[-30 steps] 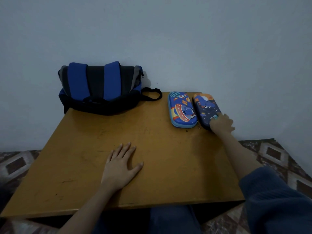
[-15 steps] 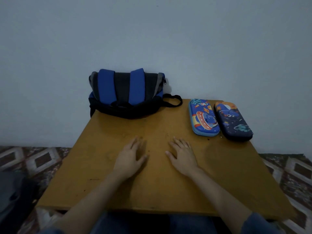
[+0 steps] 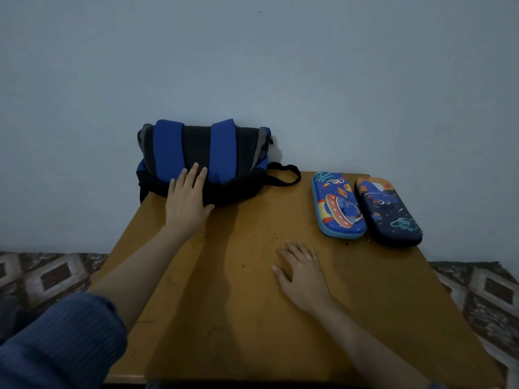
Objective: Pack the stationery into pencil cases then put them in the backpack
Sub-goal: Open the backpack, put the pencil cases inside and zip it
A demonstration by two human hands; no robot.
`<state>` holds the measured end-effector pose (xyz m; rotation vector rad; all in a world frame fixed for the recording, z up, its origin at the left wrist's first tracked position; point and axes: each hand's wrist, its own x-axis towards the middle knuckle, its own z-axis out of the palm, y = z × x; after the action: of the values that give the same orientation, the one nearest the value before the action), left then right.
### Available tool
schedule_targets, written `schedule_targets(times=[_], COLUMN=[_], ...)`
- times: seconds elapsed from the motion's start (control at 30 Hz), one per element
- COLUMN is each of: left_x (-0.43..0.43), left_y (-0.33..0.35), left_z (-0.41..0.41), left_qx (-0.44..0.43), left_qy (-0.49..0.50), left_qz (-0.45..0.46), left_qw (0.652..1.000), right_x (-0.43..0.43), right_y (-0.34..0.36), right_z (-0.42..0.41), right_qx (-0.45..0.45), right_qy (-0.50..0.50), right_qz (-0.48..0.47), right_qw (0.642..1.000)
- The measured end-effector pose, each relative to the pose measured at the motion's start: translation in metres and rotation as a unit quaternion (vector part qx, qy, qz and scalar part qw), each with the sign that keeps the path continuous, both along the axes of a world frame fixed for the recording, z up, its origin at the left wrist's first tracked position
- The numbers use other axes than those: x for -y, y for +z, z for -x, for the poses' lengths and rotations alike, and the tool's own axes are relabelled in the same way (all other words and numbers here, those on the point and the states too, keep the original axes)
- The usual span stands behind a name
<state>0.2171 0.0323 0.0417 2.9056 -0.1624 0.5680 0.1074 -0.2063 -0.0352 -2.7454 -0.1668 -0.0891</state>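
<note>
My left hand [image 3: 188, 198] lies flat, fingers straight, against the front of the backpack [image 3: 205, 161], which sits at the far left edge of the table [image 3: 252, 318] against the wall [image 3: 280, 66]. My right hand [image 3: 302, 272] rests open, palm down, on the bare tabletop and holds nothing. The two cases, a blue case [image 3: 338, 204] and a navy case [image 3: 389, 210], lie closed and touching side by side at the far right corner, just beyond my right hand.
</note>
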Motion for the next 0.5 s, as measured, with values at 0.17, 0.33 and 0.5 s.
schedule_targets(times=[0.17,0.33,0.5], left_x=[0.0,0.0,-0.007], left_y=[0.0,-0.007,0.005], left_z=[-0.016,-0.007,0.012], left_qx=[0.02,0.073,0.136], left_qy=[-0.01,-0.023,-0.043], left_qz=[-0.019,0.018,0.038], left_qw=[1.0,0.997,0.989], right_x=[0.001,0.002,0.0], right_y=[0.001,0.002,0.003], right_z=[0.0,0.001,0.002], right_qx=[-0.009,-0.011,-0.021], right_qy=[-0.003,-0.003,-0.011], right_qz=[0.001,0.011,0.004], right_qw=[1.0,1.0,1.0])
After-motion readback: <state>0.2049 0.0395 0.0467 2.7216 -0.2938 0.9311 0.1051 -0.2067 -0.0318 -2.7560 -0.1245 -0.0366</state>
